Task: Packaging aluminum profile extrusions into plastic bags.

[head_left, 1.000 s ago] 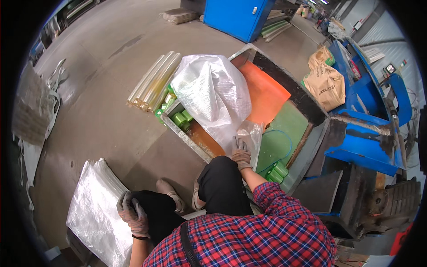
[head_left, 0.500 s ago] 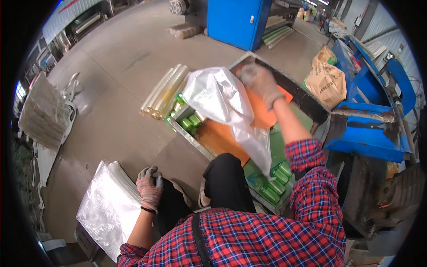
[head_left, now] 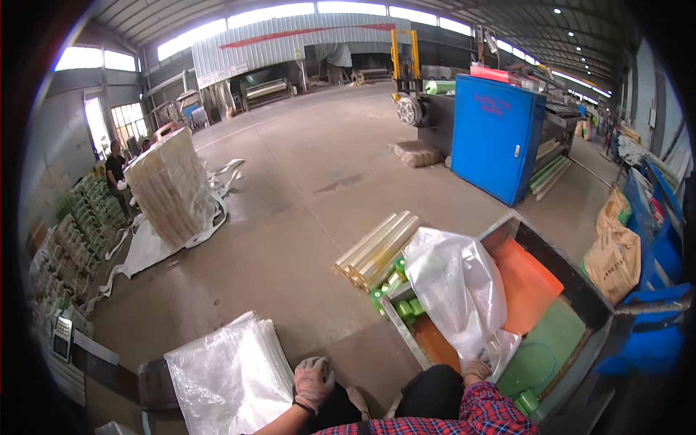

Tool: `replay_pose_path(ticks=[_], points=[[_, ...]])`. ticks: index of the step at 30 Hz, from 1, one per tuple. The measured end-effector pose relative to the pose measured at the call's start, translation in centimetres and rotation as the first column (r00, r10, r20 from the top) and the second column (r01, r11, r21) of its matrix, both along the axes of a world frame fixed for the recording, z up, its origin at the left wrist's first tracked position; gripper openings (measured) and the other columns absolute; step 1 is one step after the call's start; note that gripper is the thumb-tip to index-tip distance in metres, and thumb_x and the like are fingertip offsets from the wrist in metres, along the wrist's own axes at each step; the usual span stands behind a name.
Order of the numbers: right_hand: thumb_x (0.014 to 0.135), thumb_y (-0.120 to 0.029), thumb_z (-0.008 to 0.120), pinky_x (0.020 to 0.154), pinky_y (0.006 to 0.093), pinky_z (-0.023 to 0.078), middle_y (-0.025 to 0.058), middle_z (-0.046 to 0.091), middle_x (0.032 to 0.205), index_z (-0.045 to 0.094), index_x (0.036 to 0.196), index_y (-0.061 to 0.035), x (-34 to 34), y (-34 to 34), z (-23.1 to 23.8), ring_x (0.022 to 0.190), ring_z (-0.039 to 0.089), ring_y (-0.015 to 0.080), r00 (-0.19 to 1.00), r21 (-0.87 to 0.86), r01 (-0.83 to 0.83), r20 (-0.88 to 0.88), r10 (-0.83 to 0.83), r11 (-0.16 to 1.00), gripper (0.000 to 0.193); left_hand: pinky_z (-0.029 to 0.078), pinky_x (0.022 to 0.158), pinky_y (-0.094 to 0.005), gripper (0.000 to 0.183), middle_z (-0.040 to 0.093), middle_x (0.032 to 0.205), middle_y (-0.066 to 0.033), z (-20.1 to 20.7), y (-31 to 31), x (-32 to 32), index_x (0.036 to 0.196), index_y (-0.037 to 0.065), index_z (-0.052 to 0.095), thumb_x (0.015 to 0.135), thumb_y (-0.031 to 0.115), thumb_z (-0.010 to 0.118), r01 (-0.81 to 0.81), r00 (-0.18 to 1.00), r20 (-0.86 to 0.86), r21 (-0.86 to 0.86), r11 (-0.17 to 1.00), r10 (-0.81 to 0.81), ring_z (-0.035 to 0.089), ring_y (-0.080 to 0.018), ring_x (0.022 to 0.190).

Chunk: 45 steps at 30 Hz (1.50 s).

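My left hand (head_left: 314,383), in a grey-pink work glove, rests on my left knee with its fingers loosely apart and nothing in them. Beside it lies a stack of clear plastic sheets or bags (head_left: 230,370). My gloved right hand (head_left: 476,370) is low at the near end of a crumpled translucent plastic bag (head_left: 457,279); its fingers look closed on the film, partly hidden. The bag lies across a metal-edged bin (head_left: 607,326). Inside are an orange sheet (head_left: 528,286), a green sheet (head_left: 554,341) and green rolls (head_left: 527,401).
Clear tubes or rolls (head_left: 377,246) lie on the floor beyond the bin. A blue cabinet (head_left: 496,138) stands behind it, with a brown paper sack (head_left: 612,261) and blue machinery (head_left: 645,333) at right. A wrapped block (head_left: 170,190) stands far left, with a person (head_left: 114,170) beyond.
My right hand has come back from the bin's far side to the bag's near end. My left hand stays on my knee. The view has tilted up and turned left.
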State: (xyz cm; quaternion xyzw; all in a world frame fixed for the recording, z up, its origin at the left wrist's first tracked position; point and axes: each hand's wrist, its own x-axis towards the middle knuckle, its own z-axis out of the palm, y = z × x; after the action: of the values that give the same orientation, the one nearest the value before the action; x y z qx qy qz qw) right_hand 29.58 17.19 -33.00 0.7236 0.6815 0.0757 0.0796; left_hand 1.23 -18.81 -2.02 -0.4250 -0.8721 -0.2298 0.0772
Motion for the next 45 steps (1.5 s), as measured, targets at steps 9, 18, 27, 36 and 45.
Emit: replay_pose_path(ticks=[9,18,27,36,45], points=[[0.071,-0.008,0.049,0.082,0.0407,0.041,0.0181,0.056,0.099,0.054,0.101,-0.0075,1.2,7.3,33.1,0.093,0.053,0.0336,0.715,0.336,-0.085,-0.636,0.292,0.938,0.031,0.038,0.079,-0.0404,0.050,0.053,0.102,-0.0149,-0.8,8.1,-3.2,0.114,0.008,0.046,0.073,0.035,0.056,0.040,0.996,0.091,-0.212,0.977,-0.021,0.051,-0.0311,0.090],[0.063,-0.001,0.046,0.074,0.0332,0.046,0.0120,0.061,0.087,0.061,0.088,-0.0111,1.2,-2.3,62.3,0.081,0.058,0.0289,0.551,0.789,-0.434,-0.149,0.821,0.435,0.031,0.025,0.098,-0.0432,0.102,0.028,0.130,-0.0219,5.3,18.1,-2.0,0.129,-0.002,0.020,0.056,0.049,0.069,0.131,0.989,-0.100,0.212,0.968,-0.112,0.027,-0.0350,0.120],[0.058,0.002,0.045,0.072,0.0309,0.045,0.0125,0.062,0.082,0.062,0.089,-0.0051,10.5,-13.2,67.9,0.079,0.059,0.0270,0.367,0.820,-0.554,0.086,0.926,0.143,0.036,0.026,0.099,-0.0410,0.101,0.033,0.128,-0.0212,17.0,11.5,-6.8,0.131,-0.001,0.015,0.058,0.039,0.071,0.212,0.858,-0.507,0.489,0.846,0.078,0.043,-0.0343,0.110],[0.075,-0.015,0.047,0.078,0.0378,0.042,0.0117,0.055,0.100,0.061,0.087,-0.0099,14.4,-5.6,67.6,0.095,0.053,0.0248,0.928,0.780,-0.370,0.292,0.231,0.504,0.019,0.040,0.077,-0.0386,0.017,0.059,0.083,-0.0127,16.5,0.3,2.7,0.084,0.006,0.060,0.066,0.005,0.061,0.525,0.845,-0.300,0.318,0.789,-0.442,0.053,-0.0305,0.085],[0.076,-0.010,0.045,0.080,0.0361,0.045,0.0196,0.058,0.097,0.052,0.107,-0.0009,13.4,-5.1,80.9,0.093,0.055,0.0332,0.891,0.889,-0.054,-0.162,0.424,0.454,0.033,0.039,0.056,-0.0225,0.014,0.057,0.067,0.0006,18.2,-0.9,12.6,0.085,0.005,0.059,0.078,0.017,0.055,0.564,0.133,0.728,0.503,0.655,-0.673,0.050,-0.0089,0.059]])
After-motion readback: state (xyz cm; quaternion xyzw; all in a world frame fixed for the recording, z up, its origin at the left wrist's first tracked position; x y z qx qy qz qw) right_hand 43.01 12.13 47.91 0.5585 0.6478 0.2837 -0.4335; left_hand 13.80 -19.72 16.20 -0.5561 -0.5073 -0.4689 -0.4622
